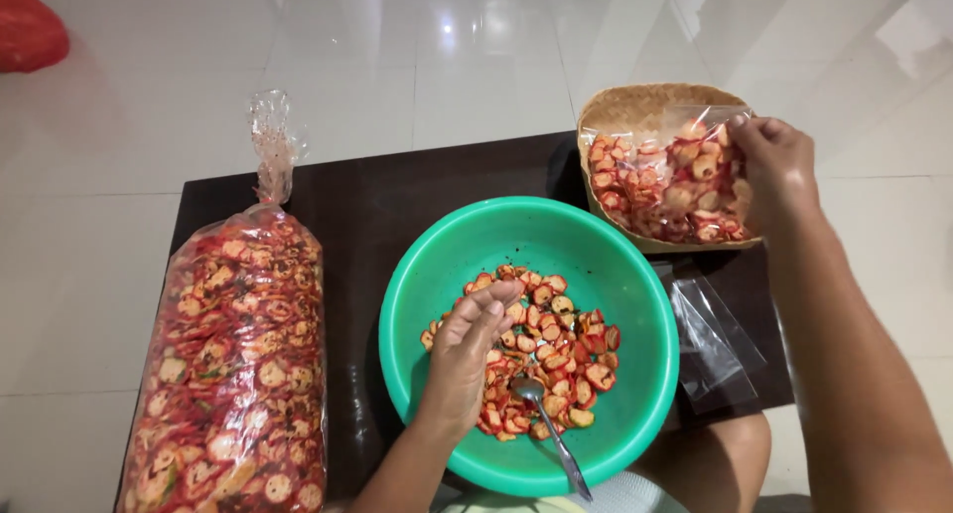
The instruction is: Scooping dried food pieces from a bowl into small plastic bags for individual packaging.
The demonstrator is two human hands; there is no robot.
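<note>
Red-coated round chips (556, 349) fill a green plastic bowl (635, 275), where the left hand (472, 349) pinches a few. The right hand (779, 165) grips a small clear chip-filled bag (665, 185), resting it in a woven basket (635, 106).

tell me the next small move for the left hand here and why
Probably pinch up a few chips. The left hand rests fingers-down on the red chips in the green bowl, while the right hand holds a small, partly filled clear bag over the woven basket.
</note>
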